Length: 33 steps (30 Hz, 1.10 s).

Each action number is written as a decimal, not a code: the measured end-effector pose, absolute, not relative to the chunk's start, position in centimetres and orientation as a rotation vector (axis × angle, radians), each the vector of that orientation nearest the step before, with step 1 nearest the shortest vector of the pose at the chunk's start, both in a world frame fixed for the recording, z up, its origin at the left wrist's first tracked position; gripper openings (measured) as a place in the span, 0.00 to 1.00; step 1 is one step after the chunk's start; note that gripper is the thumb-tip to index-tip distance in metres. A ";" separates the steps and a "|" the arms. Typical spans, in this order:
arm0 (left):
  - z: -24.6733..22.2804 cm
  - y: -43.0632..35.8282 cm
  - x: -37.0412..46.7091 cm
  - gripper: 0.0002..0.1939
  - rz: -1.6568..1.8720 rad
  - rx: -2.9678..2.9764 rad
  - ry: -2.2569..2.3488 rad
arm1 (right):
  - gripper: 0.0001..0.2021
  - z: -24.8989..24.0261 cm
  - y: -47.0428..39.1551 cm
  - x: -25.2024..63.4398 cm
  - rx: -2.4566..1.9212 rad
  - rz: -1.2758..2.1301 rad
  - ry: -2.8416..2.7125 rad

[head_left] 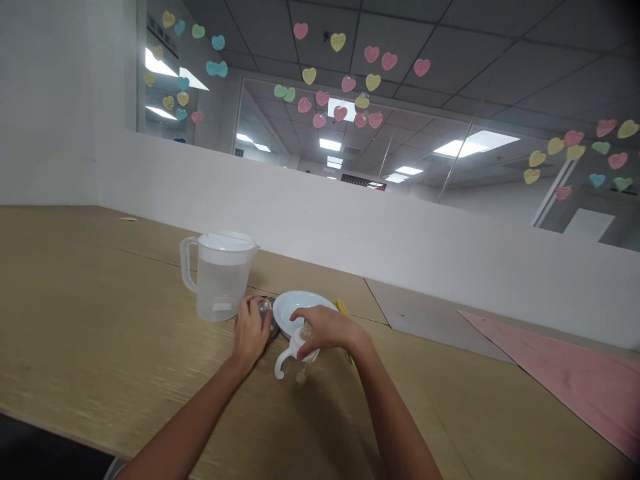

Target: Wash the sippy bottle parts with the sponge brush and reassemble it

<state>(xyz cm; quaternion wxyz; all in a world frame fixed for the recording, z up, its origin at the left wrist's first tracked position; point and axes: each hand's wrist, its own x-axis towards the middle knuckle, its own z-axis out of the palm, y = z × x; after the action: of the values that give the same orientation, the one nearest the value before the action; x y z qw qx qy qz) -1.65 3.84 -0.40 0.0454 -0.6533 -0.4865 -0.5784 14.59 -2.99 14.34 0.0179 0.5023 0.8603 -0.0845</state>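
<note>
My right hand (327, 328) is curled around the top of a clear baby bottle (300, 370) with a white collar and a curved white handle. The bottle's teat shows between thumb and fingers, and a small ball hangs inside it. To the left, my left hand (251, 331) is closed over a clear rounded cap (265, 308), partly hidden by the fingers. A dark round dish (273, 331) lies beneath that hand. Just behind both hands sits a white plate (290, 303), its near side covered by my right hand.
A translucent lidded jug (225, 280) with water in it stands left of my left hand. Something yellow (341, 307) lies right of the plate. A pink cloth (565, 373) covers the table's right side. A white wall (310, 220) with windows rises behind the wooden table (115, 320).
</note>
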 end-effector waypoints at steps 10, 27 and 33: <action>0.1 2.3 -1.3 0.12 -2.056 -1.890 -0.805 | 0.39 14.6 -3.8 13.6 1.703 -0.327 2.925; 0.5 0.7 -0.6 0.26 -2.141 -2.244 -0.558 | 0.28 15.9 -4.4 13.9 1.681 -0.275 3.149; 0.9 -0.1 -0.3 0.26 -1.798 -2.514 -0.460 | 0.25 16.6 -4.7 15.6 1.749 -0.293 2.903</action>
<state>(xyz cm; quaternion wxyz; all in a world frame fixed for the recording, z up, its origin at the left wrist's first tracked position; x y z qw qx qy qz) -0.30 -0.11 0.91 0.0086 -0.8045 -0.1471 -0.5754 15.63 -4.66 16.59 -0.1300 0.5097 0.8461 -0.0855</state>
